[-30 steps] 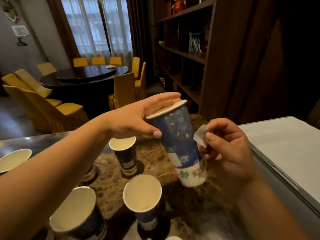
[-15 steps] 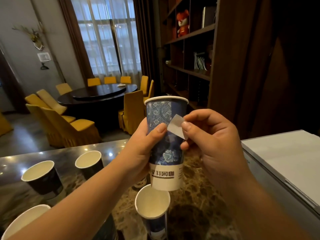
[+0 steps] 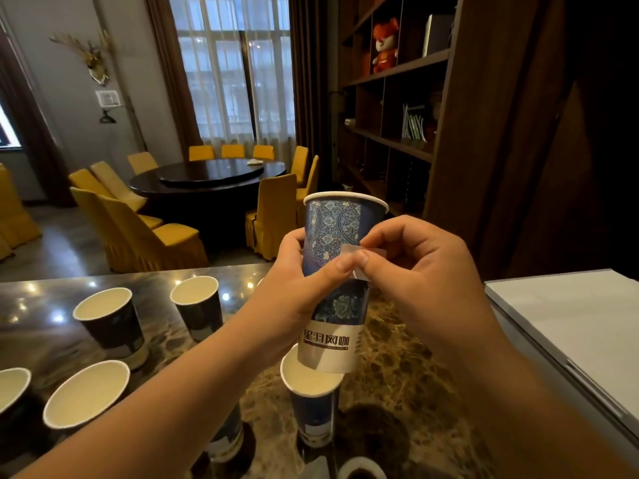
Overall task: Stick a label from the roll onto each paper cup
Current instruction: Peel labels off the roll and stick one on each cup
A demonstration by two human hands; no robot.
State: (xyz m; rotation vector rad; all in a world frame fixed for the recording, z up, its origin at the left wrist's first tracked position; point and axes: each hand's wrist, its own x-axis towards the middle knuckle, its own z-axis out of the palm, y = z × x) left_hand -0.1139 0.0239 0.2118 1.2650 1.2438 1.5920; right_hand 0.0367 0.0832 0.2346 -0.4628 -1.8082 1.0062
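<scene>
The label is a small pale strip, and it lies now against the blue wall of the paper cup, about at the middle of its height. You hold this cup upright in the air, above the marble counter and just above another open cup that stands there.

Your left hand is wrapped around the cup from the left side, and its thumb presses near the left end of the label. Your right hand pinches the label between thumb and forefinger, with the other fingers curled. How much of the label already sticks, I cannot tell, because your fingers cover part of it.

To do this step well, I think you should keep the left thumb as an anchor and smooth the label with the right thumb from that end toward the free end, so no air stays under it. Follow the curve of the cup, and do not squeeze hard with the left hand, since a paper wall bends easily and then the label may wrinkle.

On the counter to your left more cups stand with their mouths up. At your right lies a flat white surface. I see no roll of labels in this view.
</scene>
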